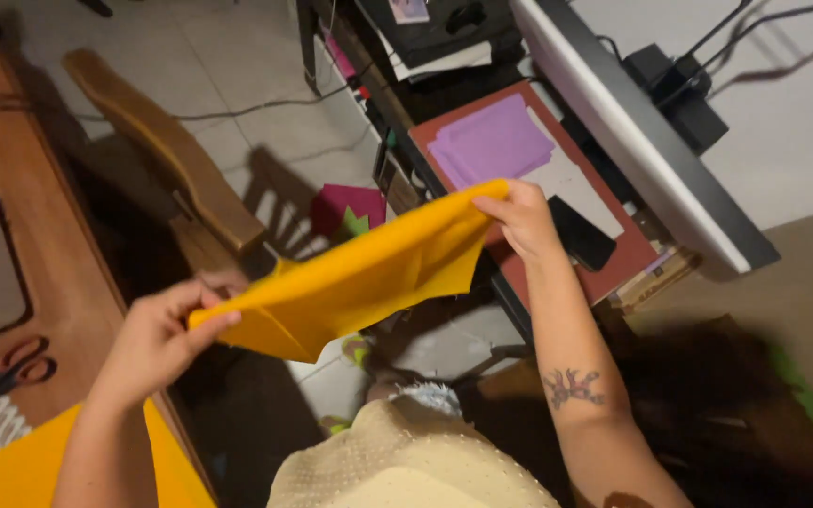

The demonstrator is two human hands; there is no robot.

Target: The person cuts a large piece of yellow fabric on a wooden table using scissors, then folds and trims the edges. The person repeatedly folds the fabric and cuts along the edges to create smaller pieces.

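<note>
I hold a piece of yellow-orange fabric stretched in the air between both hands. My left hand pinches its lower left corner, thumb on top. My right hand grips the upper right corner above a dark desk. The cloth sags and folds in the middle. More of the same yellow-orange fabric lies at the bottom left, partly hidden by my left forearm.
A wooden table at the left carries red-handled scissors. A wooden chair stands on the tiled floor. On the dark desk lie a red board, purple paper and a black phone. A magenta piece lies below.
</note>
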